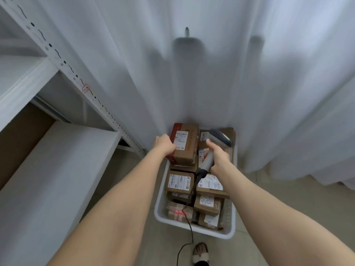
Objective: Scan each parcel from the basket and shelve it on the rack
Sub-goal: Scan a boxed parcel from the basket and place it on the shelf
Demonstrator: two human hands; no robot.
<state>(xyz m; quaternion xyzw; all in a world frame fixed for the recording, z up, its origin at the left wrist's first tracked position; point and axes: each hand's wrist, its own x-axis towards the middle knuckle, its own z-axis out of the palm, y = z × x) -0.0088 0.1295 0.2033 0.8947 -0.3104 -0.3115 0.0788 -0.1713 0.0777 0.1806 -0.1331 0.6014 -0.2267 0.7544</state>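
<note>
A white plastic basket (pixel 161 217) on the floor holds several brown cardboard parcels with white labels. My left hand (pixel 165 144) grips the left side of a brown parcel with a red side (pixel 187 145), held at the far end of the basket with its label facing up. My right hand (pixel 219 157) grips the handle of a grey barcode scanner (pixel 218 140), whose head points toward that parcel. A black cable (pixel 189 225) runs from the scanner down over the parcels to the floor.
A white metal rack (pixel 57 150) with bare shelves stands at the left, its perforated upright carrying a small red-edged tag (pixel 85 88). A white curtain (pixel 211 73) hangs behind the basket. A sandalled foot (pixel 200 253) is on the tiled floor below the basket.
</note>
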